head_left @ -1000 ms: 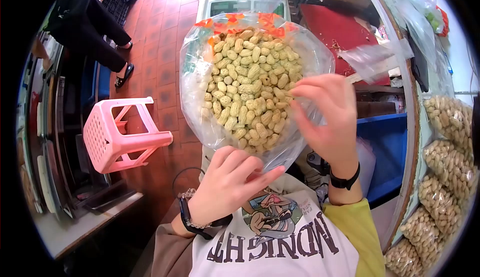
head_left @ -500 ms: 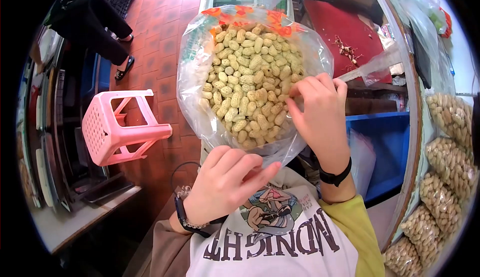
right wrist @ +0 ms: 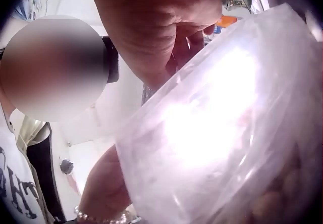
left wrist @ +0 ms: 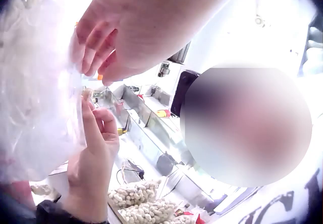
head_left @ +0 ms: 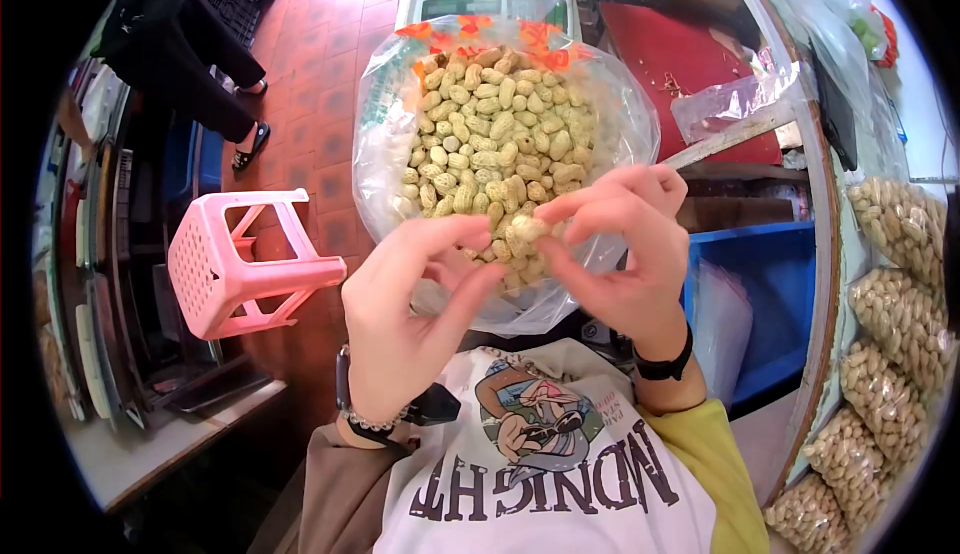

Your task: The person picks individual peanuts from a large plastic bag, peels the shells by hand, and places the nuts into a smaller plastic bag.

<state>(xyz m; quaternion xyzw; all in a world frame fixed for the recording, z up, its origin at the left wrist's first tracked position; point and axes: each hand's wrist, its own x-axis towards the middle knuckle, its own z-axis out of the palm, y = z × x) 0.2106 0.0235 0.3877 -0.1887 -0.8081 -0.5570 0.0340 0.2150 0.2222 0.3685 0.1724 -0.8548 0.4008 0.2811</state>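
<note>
We see the peanuts [head_left: 490, 144] heaped in a thin, crinkled plastic bag [head_left: 628, 104], their shells tan, ridged and pinched in at the waist, the film glossy, with orange print along its far side. The right hand [head_left: 625, 249] pinches one peanut [head_left: 524, 236] between thumb and fingertips over the near part of the heap. The left hand [head_left: 400, 289] holds its thumb and forefinger apart, tips just beside that peanut (we cannot tell whether they graze it).

The bag's rim flares outward on both sides, and both hands work inside its near edge, a narrow gap between their fingertips. To the left, red floor tiles [head_left: 310, 104] show between the bag and a pink plastic stool [head_left: 205, 269] with a perforated seat.

Beyond the bag we find a scale [head_left: 440, 6]; to the right, a red board [head_left: 640, 49], a blue bin [head_left: 780, 274] and filled peanut packs [head_left: 895, 309] lined along a pale counter. A person in dark trousers [head_left: 205, 74] stands at far left.
</note>
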